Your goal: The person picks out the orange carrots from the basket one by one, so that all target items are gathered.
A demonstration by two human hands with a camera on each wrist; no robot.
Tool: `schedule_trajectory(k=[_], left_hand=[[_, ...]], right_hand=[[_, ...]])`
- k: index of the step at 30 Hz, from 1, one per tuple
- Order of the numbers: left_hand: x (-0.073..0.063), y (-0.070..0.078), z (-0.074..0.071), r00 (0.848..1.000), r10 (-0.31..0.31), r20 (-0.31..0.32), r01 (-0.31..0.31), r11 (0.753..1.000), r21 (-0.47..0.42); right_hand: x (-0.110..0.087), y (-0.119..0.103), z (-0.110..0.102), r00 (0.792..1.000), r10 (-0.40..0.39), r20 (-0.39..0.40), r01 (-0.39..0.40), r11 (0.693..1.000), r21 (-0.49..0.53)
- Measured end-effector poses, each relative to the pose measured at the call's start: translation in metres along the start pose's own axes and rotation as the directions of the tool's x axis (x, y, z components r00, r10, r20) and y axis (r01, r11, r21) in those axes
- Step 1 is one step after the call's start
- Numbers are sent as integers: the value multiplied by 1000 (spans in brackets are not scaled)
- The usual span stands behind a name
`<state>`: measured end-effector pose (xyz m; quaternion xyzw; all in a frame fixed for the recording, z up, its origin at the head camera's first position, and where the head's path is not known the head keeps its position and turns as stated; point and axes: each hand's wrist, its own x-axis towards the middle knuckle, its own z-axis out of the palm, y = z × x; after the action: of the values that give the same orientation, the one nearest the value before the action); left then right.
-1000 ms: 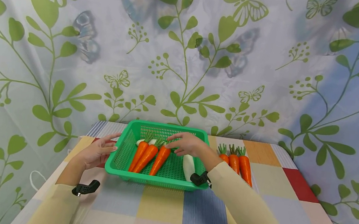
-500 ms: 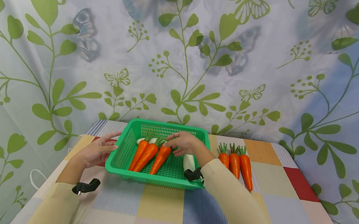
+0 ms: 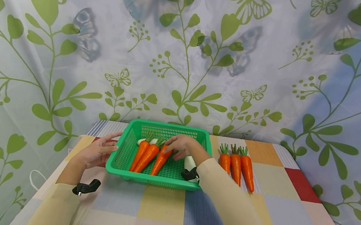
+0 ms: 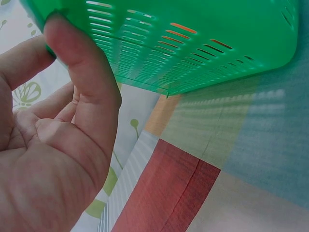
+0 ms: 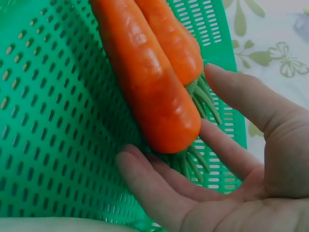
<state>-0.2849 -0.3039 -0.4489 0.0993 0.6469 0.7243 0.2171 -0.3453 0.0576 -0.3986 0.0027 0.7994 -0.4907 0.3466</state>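
Observation:
A green plastic basket (image 3: pixel 159 182) holds three orange carrots with green tops and some long white vegetables. My left hand (image 3: pixel 97 152) is at the basket's left side, its thumb and a finger pinching the rim (image 4: pixel 77 12). Inside the basket, my right hand (image 3: pixel 184 146) is over the upper end of the rightmost carrot (image 3: pixel 160 162). In the right wrist view, the fingers spread around the leafy end of the front carrot (image 5: pixel 154 92), with the thumb apart from it. A second carrot (image 5: pixel 174 43) lies beside it. A white vegetable (image 3: pixel 190 162) is partly behind the right wrist.
Three more carrots (image 3: pixel 236 166) lie side by side on the patchwork tablecloth (image 3: pixel 160 209), right of the basket. A leaf-and-butterfly curtain (image 3: pixel 185 56) hangs behind the table. A white cable (image 3: pixel 33 178) shows at the left.
My right hand has moved slightly left and its fingers reach lower over the rightmost carrot in the basket. The left hand stays at the rim.

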Motion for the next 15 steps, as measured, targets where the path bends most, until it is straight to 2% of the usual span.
schedule_trajectory(k=[7,15], left_hand=[[0,1,0,1000,2,10,-2,1000,-3],[1,0,-1,1000,6,9,-6,1000,2]], right_hand=[[3,1,4,1000,6,29,-7,999,33],[8,4,5,1000,5,18,-6,997,82]])
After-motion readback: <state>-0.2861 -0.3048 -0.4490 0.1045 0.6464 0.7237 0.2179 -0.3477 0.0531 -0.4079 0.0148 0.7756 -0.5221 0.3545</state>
